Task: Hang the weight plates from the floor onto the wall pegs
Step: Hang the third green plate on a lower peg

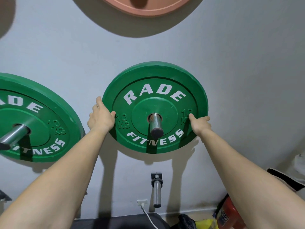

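head: left hand (101, 119), right hand (200, 124) grip one plate (153, 105)

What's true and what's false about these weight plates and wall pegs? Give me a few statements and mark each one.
1. The left hand and the right hand both grip the rim of the middle green 10 kg plate. True.
2. That plate sits on a steel peg through its centre hole. True.
3. The lower peg beneath it carries a plate. False: it is bare.
4. The plate at the top of the view is blue. False: it is a pink plate.
5. A second green plate hangs on its own peg to the left. True.
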{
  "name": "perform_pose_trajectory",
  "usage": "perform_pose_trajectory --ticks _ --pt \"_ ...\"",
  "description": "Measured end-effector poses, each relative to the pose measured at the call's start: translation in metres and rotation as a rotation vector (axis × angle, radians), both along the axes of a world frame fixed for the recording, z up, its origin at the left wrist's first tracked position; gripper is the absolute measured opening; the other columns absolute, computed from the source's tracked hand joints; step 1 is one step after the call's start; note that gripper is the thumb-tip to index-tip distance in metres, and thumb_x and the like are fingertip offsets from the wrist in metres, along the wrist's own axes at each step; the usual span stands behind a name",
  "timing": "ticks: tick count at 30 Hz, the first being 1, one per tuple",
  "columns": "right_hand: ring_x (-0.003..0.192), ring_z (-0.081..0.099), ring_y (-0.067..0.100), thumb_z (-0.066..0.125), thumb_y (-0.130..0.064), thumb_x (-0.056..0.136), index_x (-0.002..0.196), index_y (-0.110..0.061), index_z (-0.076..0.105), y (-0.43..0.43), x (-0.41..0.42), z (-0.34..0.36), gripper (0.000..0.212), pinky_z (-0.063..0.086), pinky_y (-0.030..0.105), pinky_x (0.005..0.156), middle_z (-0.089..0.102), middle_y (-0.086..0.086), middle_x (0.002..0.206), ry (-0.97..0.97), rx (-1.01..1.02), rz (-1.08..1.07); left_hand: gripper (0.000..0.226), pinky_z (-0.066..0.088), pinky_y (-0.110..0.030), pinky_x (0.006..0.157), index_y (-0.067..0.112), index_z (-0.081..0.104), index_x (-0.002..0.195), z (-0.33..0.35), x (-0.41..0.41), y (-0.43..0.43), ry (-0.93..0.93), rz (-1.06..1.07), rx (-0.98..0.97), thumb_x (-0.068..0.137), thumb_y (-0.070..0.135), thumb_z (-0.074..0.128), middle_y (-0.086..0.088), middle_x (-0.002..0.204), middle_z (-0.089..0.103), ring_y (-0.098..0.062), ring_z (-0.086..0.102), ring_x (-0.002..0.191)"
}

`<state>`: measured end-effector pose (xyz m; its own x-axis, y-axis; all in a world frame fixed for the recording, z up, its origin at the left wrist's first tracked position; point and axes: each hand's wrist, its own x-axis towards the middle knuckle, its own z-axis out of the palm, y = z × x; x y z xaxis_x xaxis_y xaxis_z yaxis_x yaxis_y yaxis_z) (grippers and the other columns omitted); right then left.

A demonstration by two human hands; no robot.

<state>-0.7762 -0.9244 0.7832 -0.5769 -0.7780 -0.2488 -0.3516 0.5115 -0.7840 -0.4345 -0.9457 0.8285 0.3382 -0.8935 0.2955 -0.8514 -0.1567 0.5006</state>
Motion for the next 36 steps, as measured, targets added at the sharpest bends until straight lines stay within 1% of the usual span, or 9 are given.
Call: perform_pose_trajectory --ticks 4,9,11,17,21,29,31,33,36 --pt "0.132 0.037 0.044 0.050 -0.042 0.096 0.148 -0.002 0.031 0.023 0.006 0.005 0.068 0.039 0.046 0.100 0.038 0.022 0.148 0.227 0.031 0.111 0.072 0.045 -0.053 0.093 0.011 0.021 0.154 0.004 -0.013 0.030 -0.135 -0.011 0.023 0.097 0.036 0.058 -0.014 0.152 0.038 -0.037 0.042 0.133" --pt "0.122 0.045 0.041 0.048 -0.043 0.093 0.133 -0.006 0.051 0.056 0.005 0.027 0.054 0.039 0.040 0.087 0.047 0.020 0.137 0.305 -0.017 0.229 0.057 0.046 -0.045 0.085 0.009 0.036 0.146 0.007 -0.024 0.075 -0.218 -0.052 0.084 0.097 0.033 0.054 -0.013 0.144 0.047 -0.035 0.046 0.128" --pt "0.116 0.048 0.040 0.048 -0.044 0.090 0.115 -0.008 0.058 0.069 0.005 0.037 0.045 0.040 0.040 0.085 0.051 0.018 0.131 0.308 -0.043 0.254 0.055 0.046 -0.044 0.085 0.010 0.040 0.144 0.009 -0.026 0.090 -0.250 -0.076 0.114 0.097 0.034 0.053 -0.012 0.142 0.049 -0.034 0.047 0.127" --pt "0.102 0.050 0.037 0.046 -0.040 0.084 0.069 -0.020 0.041 0.112 0.019 0.057 0.025 0.041 0.037 0.075 0.055 0.019 0.116 0.350 -0.092 0.324 0.052 0.046 -0.043 0.083 0.013 0.045 0.141 0.016 -0.027 0.126 -0.299 -0.148 0.191 0.096 0.038 0.053 -0.011 0.137 0.053 -0.033 0.052 0.122" --pt "0.094 0.044 0.035 0.043 -0.037 0.079 0.063 -0.021 0.038 0.146 0.034 0.069 0.023 0.037 0.038 0.075 0.044 0.015 0.099 0.408 -0.088 0.384 0.052 0.049 -0.044 0.086 0.015 0.047 0.140 0.025 -0.027 0.151 -0.295 -0.202 0.191 0.095 0.040 0.052 -0.009 0.135 0.055 -0.033 0.054 0.119" --pt "0.113 0.047 0.042 0.043 -0.042 0.079 0.069 -0.020 0.042 0.219 0.071 0.083 0.024 0.038 0.040 0.078 0.057 0.023 0.115 0.522 -0.115 0.437 0.051 0.049 -0.040 0.078 0.014 0.049 0.137 0.029 -0.007 0.231 -0.302 -0.272 0.158 0.093 0.040 0.051 -0.008 0.130 0.058 -0.031 0.056 0.113" --pt "0.120 0.045 0.043 0.047 -0.041 0.085 0.097 -0.015 0.059 0.249 0.083 0.086 0.031 0.041 0.043 0.086 0.052 0.022 0.124 0.564 -0.103 0.464 0.050 0.048 -0.040 0.078 0.014 0.050 0.135 0.029 0.002 0.254 -0.299 -0.263 0.154 0.093 0.040 0.052 -0.009 0.129 0.059 -0.032 0.057 0.112" --pt "0.129 0.039 0.042 0.049 -0.041 0.090 0.132 -0.011 0.052 0.277 0.091 0.092 0.052 0.041 0.046 0.099 0.044 0.021 0.140 0.616 -0.084 0.489 0.051 0.048 -0.039 0.078 0.014 0.048 0.137 0.037 0.008 0.282 -0.281 -0.260 0.170 0.093 0.040 0.053 -0.008 0.130 0.059 -0.032 0.057 0.113" --pt "0.134 0.034 0.043 0.051 -0.042 0.092 0.143 -0.011 0.043 0.320 0.105 0.111 0.061 0.037 0.048 0.106 0.038 0.021 0.147 0.636 -0.089 0.509 0.054 0.051 -0.042 0.084 0.016 0.045 0.141 0.053 0.016 0.331 -0.281 -0.267 0.180 0.094 0.042 0.052 -0.007 0.134 0.057 -0.031 0.056 0.118"
